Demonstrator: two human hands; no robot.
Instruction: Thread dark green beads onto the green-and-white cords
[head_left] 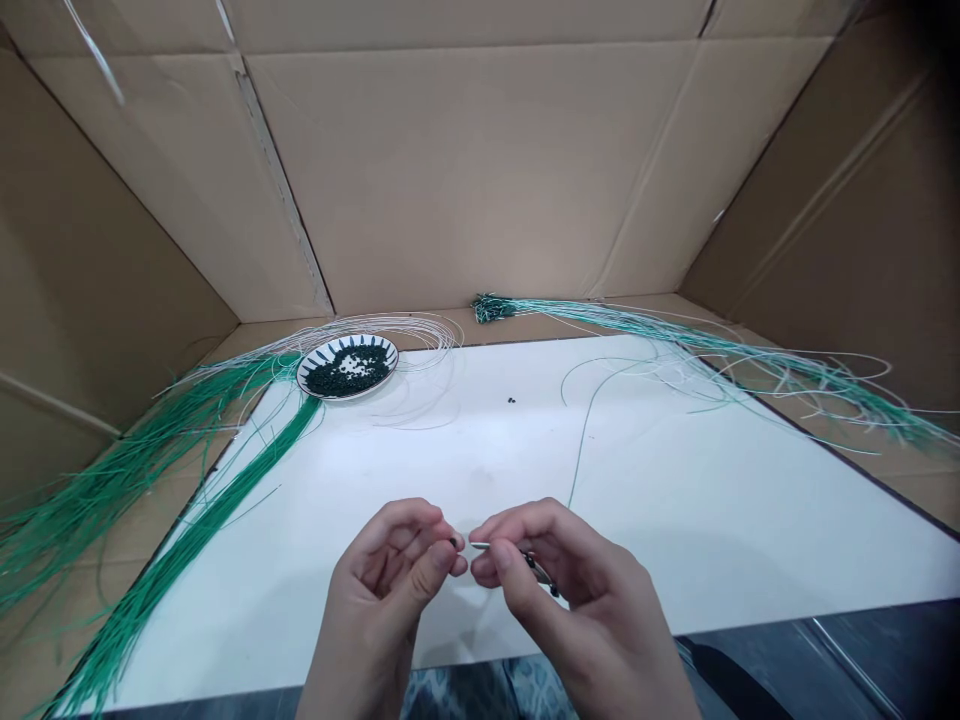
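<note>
Two fingertip pinches held the work: the right hand (pixel 581 590) gripped a light, springy cord (pixel 495 546) near its tip, and the left hand (pixel 375 595) held a tiny dark bead (pixel 454 542). The bead looked slippery, suited only to fingertips.

Light was even and soft, seemingly from above; no harsh glare. A faint shadow lay on the white board (pixel 697 520) beside your right hand (pixel 592 600). Your cardboard walls (pixel 97 300) bowed toward the frame edges. Detail at your fingertips (pixel 455 563) was possibly slightly blurred.
</note>
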